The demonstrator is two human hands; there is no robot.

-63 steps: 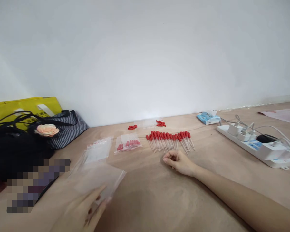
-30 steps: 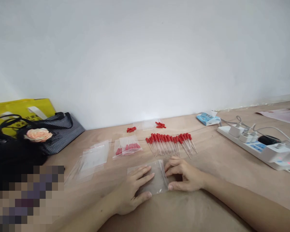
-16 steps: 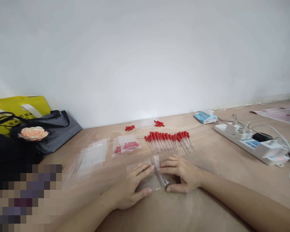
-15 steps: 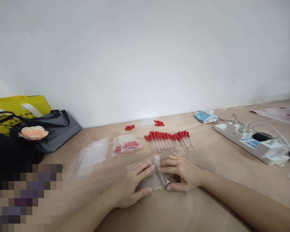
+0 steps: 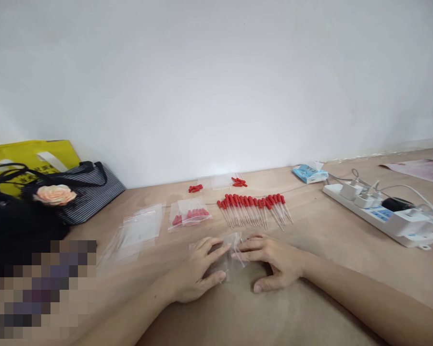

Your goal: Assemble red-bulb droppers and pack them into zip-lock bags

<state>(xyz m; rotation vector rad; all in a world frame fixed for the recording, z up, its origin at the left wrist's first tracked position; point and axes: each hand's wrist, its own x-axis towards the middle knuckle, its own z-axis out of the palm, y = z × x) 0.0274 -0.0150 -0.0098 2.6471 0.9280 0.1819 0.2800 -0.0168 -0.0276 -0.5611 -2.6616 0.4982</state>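
Observation:
A clear zip bag [image 5: 231,271] lies on the table between my two hands. My left hand [image 5: 198,269] rests on its left part with fingers stretched and thumb apart. My right hand [image 5: 274,262] touches the bag's right edge with its fingertips, its thumb spread away on the tabletop. Just beyond stands a row of droppers [image 5: 252,211] with red bulbs and clear stems, lying side by side. Farther left are filled zip bags [image 5: 189,212] with red bulbs inside. A stack of flat zip bags [image 5: 140,230] sits left of those.
Small piles of loose red bulbs [image 5: 195,188] lie near the wall, with another clear bag [image 5: 222,181] between them. At the right are a tissue pack [image 5: 308,174] and a white power strip [image 5: 375,214] with cables. A striped bag [image 5: 97,192] and yellow bag [image 5: 67,156] stand left.
The bag's right edge has folded or shifted leftward, with my right fingertips moving over it. My right thumb has come off the bag. My left hand stays almost in place.

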